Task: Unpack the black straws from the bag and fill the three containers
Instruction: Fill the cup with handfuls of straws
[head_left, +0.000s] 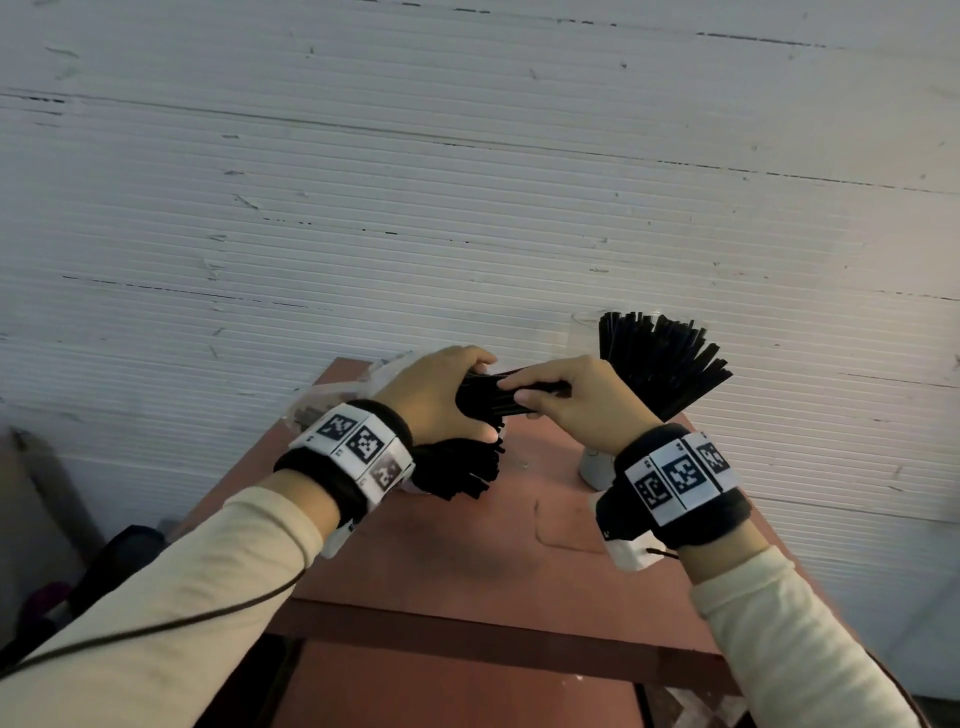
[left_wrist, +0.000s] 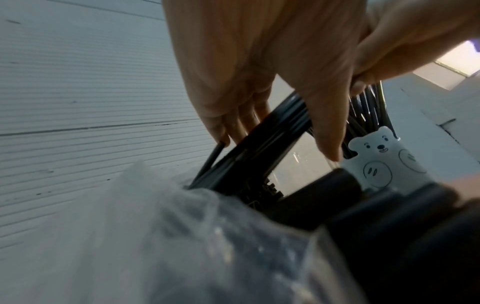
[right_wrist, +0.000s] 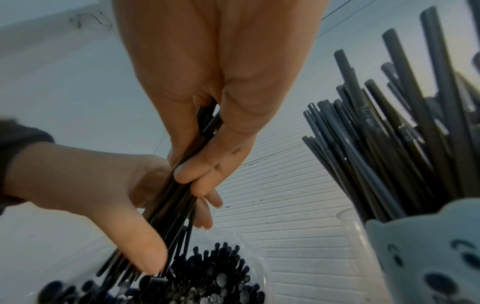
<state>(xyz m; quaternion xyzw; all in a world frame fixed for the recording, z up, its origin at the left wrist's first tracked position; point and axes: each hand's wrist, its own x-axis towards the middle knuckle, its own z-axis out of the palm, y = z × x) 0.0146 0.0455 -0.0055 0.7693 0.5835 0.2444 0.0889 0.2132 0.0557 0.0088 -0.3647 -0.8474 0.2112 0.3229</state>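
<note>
Now, from my head, both my left hand (head_left: 436, 395) and right hand (head_left: 566, 400) clamp one bundle of black straws (head_left: 498, 397) above the red table (head_left: 467, 545), beside a filled bear cup (head_left: 597, 467). My left wrist shows the plastic bag (left_wrist: 182, 236) below my fingers (left_wrist: 221, 125). My right wrist shows a clear container (right_wrist: 254, 265) holding straws beneath the bundle.
</note>
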